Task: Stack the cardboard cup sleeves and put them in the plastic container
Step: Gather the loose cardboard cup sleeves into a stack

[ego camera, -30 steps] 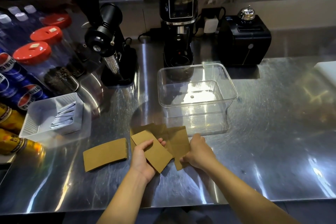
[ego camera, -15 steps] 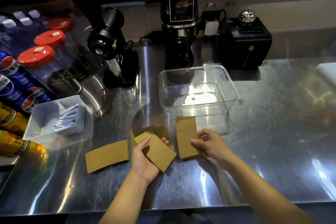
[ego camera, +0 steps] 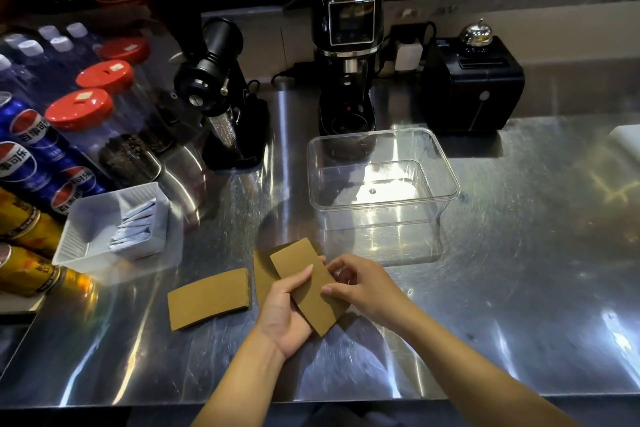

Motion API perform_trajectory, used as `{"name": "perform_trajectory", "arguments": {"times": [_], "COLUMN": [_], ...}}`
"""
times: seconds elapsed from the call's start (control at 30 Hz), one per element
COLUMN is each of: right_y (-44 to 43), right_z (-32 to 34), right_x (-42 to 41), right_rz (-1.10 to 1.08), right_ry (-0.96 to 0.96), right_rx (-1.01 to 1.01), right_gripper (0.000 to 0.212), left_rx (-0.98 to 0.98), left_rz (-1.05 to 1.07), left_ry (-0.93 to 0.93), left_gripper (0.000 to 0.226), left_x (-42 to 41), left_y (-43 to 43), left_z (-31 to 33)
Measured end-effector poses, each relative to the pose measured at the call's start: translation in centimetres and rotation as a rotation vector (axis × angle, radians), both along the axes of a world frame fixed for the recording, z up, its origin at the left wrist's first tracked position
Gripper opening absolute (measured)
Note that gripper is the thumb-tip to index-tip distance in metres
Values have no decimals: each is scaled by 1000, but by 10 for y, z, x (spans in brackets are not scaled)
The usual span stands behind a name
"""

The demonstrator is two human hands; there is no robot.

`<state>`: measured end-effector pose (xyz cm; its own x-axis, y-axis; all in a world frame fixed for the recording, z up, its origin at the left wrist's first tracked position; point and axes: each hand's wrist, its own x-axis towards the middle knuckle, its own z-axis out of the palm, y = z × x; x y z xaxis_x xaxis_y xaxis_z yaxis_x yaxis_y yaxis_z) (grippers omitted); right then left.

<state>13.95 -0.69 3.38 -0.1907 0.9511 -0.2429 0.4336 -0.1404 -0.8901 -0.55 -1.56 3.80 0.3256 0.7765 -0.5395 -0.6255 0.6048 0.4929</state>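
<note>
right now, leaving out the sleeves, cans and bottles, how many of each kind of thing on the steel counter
red round jar lids: 3
black countertop machines: 3
clear rectangular plastic container: 1
white plastic tray of sachets: 1
total: 8

Lower sleeve (ego camera: 264, 274) mostly hidden, perhaps several.

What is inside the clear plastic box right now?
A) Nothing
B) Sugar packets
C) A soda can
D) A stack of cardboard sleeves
A: the clear plastic box shows only its bare bottom; the cardboard sleeves are in the hands or on the counter.
</note>
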Motion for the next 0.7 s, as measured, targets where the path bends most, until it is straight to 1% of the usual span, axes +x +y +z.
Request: {"name": "perform_trajectory", "arguments": {"times": [0.1, 0.17, 0.23, 0.3, 0.37, 0.43, 0.5, 0.63, 0.7], "right_y": [0, 1, 4, 5, 6, 6, 6, 7, 7], "right_z": [-1, -2, -5, -8, -13, -18, -20, -24, -26], "right_x": [-2, -1, 2, 4, 4, -1, -10, -32, -42], "right_rz": [-17, -88, -177, -209, -196, -174, -163, -104, -71], "right_ry": [-5, 1, -32, -103, -188, -259, -332, -588, -677], "right_rx": [25, 44, 57, 41, 6, -23, -34, 41, 69], "right_gripper": [22, 22, 21, 21, 27, 36, 47, 64, 70], "left_rx": [12, 20, 30, 23, -12, -55, -89, -99, -95], "left_rz": [32, 69, 107, 153, 205, 256, 304, 358, 363], "left_ry": [-6, -25, -45, -36, 8, 33, 21, -44, -41], "left_gripper": [25, 25, 25, 26, 28, 30, 30, 26, 25], "left_x": [-2, -6, -12, -19, -27, -35, -40, -46, -48], "left_y": [1, 3, 4, 4, 5, 4, 3, 0, -1], "left_z": [-1, -1, -1, -2, -3, -6, -9, -12, -13]}}
